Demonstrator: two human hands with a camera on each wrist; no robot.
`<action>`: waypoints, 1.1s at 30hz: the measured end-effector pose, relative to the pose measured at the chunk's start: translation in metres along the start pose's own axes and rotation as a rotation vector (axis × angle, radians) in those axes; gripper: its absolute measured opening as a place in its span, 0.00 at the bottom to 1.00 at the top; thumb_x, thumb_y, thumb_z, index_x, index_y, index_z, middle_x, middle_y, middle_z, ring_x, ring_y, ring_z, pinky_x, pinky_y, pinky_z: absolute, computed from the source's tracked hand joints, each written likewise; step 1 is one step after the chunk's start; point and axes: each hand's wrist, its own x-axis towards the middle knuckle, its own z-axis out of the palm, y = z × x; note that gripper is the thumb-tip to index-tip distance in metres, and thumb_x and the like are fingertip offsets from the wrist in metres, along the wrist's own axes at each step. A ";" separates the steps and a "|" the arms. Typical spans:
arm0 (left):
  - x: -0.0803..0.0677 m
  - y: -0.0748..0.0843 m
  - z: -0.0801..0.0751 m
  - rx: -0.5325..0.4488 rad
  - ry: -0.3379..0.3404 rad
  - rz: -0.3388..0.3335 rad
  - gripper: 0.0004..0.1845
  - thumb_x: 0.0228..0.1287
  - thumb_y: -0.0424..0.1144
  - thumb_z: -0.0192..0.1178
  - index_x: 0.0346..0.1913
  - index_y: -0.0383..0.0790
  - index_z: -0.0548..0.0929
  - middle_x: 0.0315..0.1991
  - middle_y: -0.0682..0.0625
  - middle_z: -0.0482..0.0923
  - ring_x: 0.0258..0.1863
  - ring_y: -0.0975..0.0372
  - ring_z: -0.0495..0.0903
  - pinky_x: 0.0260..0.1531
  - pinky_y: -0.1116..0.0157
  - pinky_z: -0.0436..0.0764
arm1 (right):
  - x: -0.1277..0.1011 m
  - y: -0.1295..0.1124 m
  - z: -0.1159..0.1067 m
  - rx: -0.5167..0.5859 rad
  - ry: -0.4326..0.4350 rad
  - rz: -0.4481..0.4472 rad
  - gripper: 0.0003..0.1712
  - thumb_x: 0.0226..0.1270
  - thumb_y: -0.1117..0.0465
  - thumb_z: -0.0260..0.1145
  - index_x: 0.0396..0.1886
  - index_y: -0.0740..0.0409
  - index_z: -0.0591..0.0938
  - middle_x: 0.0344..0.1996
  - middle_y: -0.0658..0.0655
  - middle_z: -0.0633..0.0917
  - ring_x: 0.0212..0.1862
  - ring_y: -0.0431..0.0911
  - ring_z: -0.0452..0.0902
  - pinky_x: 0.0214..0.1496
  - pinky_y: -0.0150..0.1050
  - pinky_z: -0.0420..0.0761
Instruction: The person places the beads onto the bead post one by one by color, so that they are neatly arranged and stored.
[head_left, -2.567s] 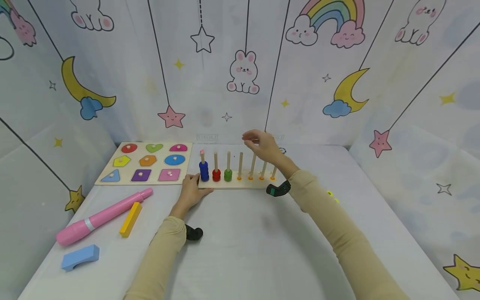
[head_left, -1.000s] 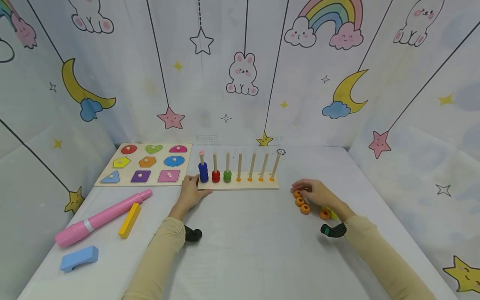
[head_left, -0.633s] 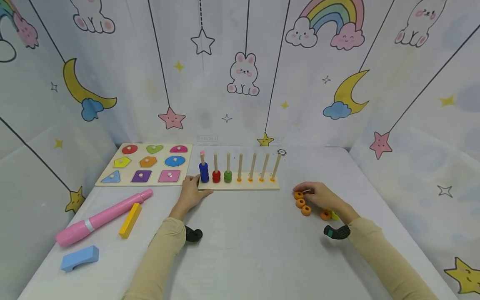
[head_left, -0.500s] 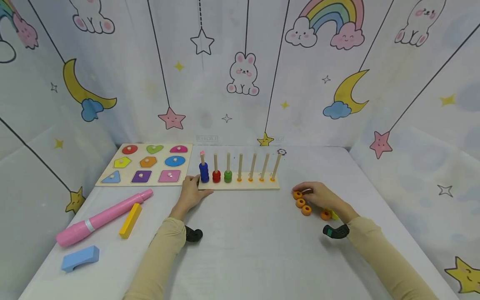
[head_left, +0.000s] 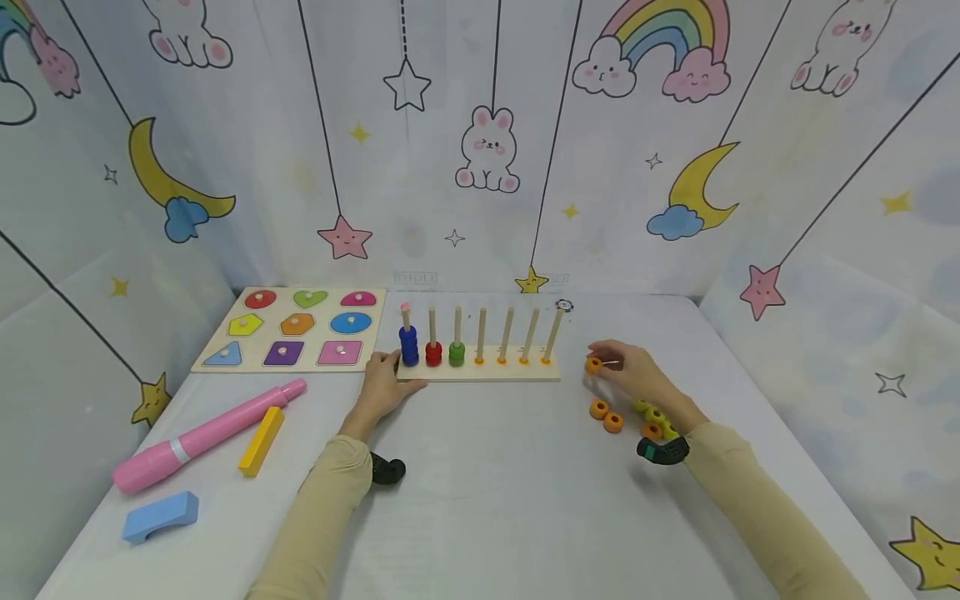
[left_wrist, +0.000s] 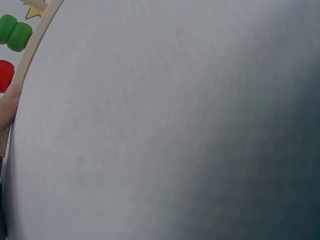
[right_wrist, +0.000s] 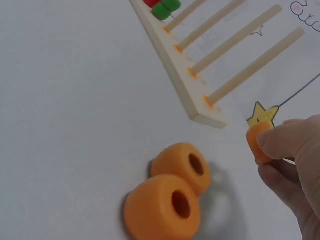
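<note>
- Done: blue, red and green beads sit on the peg board's point(head_left: 480, 372) first three pegs.
- Right hand point(head_left: 633, 379) fingers pinch one orange ring point(head_left: 594, 364), lifted beside the board.
- Left: two orange rings point(head_left: 605, 415) lie on the desk point(head_left: 487, 500); four pegs stand bare.
- Left hand point(head_left: 382, 387) rests its relaxed fingers on the board's end.

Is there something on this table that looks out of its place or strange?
Mostly no. Loose orange rings and yellow-green ones lie scattered on the table beside the peg board, whose four right pegs are bare. The right hand pinches one orange ring; the left hand rests on the board's edge.
</note>
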 end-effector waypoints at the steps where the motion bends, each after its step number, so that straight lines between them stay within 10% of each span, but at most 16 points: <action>1: 0.000 0.000 0.000 0.001 -0.002 -0.004 0.45 0.55 0.47 0.69 0.67 0.24 0.60 0.59 0.29 0.58 0.59 0.42 0.59 0.59 0.49 0.64 | 0.005 -0.002 -0.002 -0.004 0.035 -0.008 0.23 0.65 0.64 0.64 0.59 0.62 0.74 0.49 0.58 0.81 0.51 0.52 0.77 0.51 0.44 0.77; 17: -0.003 -0.004 0.001 0.002 0.006 0.001 0.45 0.54 0.46 0.70 0.67 0.23 0.61 0.59 0.29 0.59 0.59 0.42 0.59 0.59 0.49 0.64 | 0.074 -0.057 -0.016 0.068 0.344 -0.023 0.19 0.65 0.64 0.64 0.55 0.63 0.75 0.51 0.61 0.80 0.53 0.52 0.76 0.54 0.44 0.76; 33: 0.001 -0.002 0.001 -0.016 0.005 0.004 0.46 0.54 0.45 0.70 0.67 0.23 0.59 0.59 0.29 0.58 0.60 0.42 0.59 0.60 0.50 0.63 | 0.114 -0.130 0.027 0.251 0.173 -0.212 0.20 0.62 0.68 0.65 0.54 0.66 0.75 0.49 0.63 0.81 0.50 0.53 0.78 0.50 0.37 0.78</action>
